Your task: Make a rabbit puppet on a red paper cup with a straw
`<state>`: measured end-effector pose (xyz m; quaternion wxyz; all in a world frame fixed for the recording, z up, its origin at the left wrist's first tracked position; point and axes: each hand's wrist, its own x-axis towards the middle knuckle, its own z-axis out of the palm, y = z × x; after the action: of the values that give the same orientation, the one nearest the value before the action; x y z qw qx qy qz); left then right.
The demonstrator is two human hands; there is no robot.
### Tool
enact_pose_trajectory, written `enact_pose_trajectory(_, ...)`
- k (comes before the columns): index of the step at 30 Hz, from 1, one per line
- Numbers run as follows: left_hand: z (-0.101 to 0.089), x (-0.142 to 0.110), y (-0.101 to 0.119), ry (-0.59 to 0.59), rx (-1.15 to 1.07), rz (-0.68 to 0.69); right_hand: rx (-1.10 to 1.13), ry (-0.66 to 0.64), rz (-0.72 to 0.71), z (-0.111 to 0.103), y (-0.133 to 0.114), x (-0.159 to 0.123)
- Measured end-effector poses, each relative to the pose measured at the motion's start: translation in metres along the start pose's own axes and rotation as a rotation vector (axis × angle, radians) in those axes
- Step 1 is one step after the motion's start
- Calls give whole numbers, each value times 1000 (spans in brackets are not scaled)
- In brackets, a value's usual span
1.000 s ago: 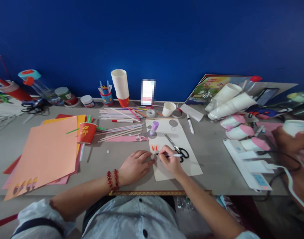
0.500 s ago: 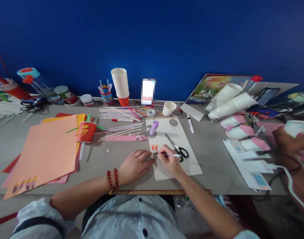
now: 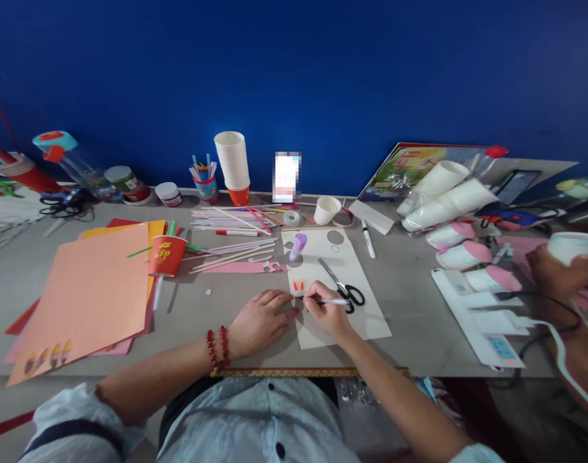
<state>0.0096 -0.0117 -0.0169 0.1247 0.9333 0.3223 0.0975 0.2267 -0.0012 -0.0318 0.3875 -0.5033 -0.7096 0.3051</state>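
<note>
My right hand (image 3: 326, 310) grips a pen (image 3: 336, 301), its tip down near the left edge of a white sheet of paper (image 3: 356, 325). Flat on the table, with fingers spread, my left hand (image 3: 263, 321) reaches that edge with its fingertips. Two small orange-and-white ear shapes (image 3: 299, 285) lie just above the pen tip. Black-handled scissors (image 3: 342, 283) rest on the sheet beside my right hand. A purple glue stick (image 3: 298, 247) is at the sheet's upper left, near round holes cut in the paper.
Coloured paper sheets (image 3: 101, 283) and a red paper cup (image 3: 167, 256) lie to the left. Behind are paper straws (image 3: 226, 218), stacked cups (image 3: 232, 161) and a white cup (image 3: 327, 210). At right, a power strip (image 3: 477, 321) with cables lies near another person's hand (image 3: 561, 276) holding a cup.
My right hand and the pen have shifted very slightly left. My left hand stays in place. The other person's cup has moved a little.
</note>
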Motion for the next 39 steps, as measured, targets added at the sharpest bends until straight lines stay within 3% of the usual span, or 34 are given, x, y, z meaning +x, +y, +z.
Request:
enact_pose_trajectory(6, 1, 0, -1, 16, -4, 7, 79, 166, -14, -2, 6, -5)
enact_pose_trajectory(14, 2, -1, -1, 27, -15, 6, 59, 140, 58, -12, 9, -8)
enact_pose_trajectory(39, 3, -1, -2, -1, -7, -1, -29, 84, 36, -10, 9, -8)
